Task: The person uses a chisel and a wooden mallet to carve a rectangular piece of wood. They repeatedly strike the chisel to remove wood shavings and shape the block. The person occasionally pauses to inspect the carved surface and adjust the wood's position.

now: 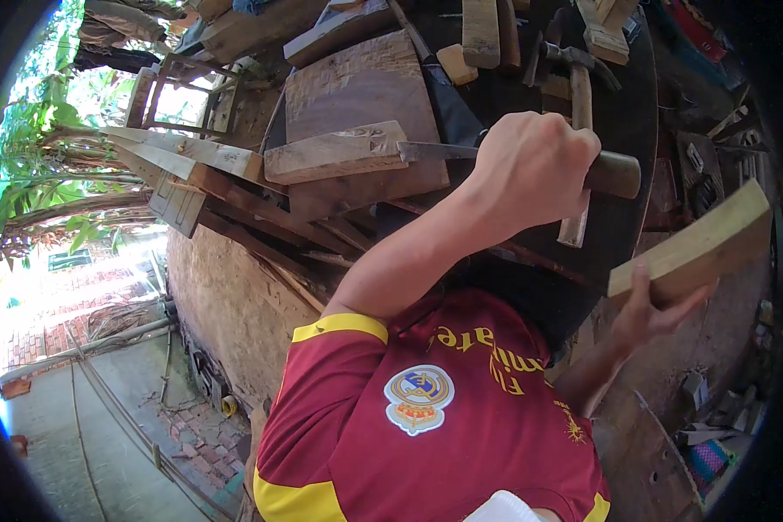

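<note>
Left hand (531, 170) is closed in a fist around a chisel (616, 175), whose blade points leftward to the end of a pale wooden block (339, 153); whether the edge bites in, I cannot tell. That block lies on a broad brown wooden slab (357, 96), left of the fist. Right hand (657, 313) grips a yellowish wooden bar (696, 248) from its lower side, thumb against the near face, holding it raised to the right of the chisel's handle and apart from it.

Behind the fist, a claw hammer (580, 96) rests on the dark worktop (632, 122), its wooden handle running partly hidden past the wrist. A small offcut (457, 65) sits just beyond the slab, near a thicker wooden piece (481, 33). Long tapered timbers (191, 157) jut out at left. Farther off, green leaves (83, 235) hang in bright light above brick paving (39, 348).
</note>
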Available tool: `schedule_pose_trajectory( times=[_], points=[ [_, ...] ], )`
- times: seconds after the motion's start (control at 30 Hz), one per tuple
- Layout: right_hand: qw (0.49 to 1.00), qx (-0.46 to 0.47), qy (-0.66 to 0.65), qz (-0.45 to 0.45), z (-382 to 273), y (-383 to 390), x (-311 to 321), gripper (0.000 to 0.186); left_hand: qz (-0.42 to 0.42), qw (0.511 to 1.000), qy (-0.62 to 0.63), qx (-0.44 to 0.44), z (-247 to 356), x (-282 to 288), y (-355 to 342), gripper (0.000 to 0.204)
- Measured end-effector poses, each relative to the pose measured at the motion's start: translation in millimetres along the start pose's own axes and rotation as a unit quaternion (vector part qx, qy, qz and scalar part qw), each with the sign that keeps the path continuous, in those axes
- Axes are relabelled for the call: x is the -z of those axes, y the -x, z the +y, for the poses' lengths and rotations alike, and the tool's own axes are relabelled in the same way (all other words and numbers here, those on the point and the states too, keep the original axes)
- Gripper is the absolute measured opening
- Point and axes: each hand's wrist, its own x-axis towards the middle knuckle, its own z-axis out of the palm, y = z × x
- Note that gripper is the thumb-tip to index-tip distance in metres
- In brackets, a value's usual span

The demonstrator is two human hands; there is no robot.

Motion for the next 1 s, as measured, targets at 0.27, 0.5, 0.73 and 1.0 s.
schedule_pose_trajectory(
  times=[0.27, 0.5, 0.73, 1.0],
  points=[
    [0.991, 0.018, -0.046, -0.122, -7, 3, 4, 0.086, -0.005, 1.000, -0.008, 0.017, -1, -4, 1, 0.024],
    [0.975, 0.115, -0.009, -0.190, -21, 9, 8, 0.084, -0.022, 1.000, -0.010, 0.016, 3, 0, -2, 0.020],
    [0.993, 0.004, -0.103, -0.062, -28, 11, 2, 0.085, -0.023, 1.000, -0.010, 0.003, 0, -1, 1, 0.019],
    [0.995, 0.046, -0.028, -0.085, -17, 13, 10, 0.081, -0.034, 0.999, -0.003, 0.018, 0, 0, -1, 0.021]
  ],
)
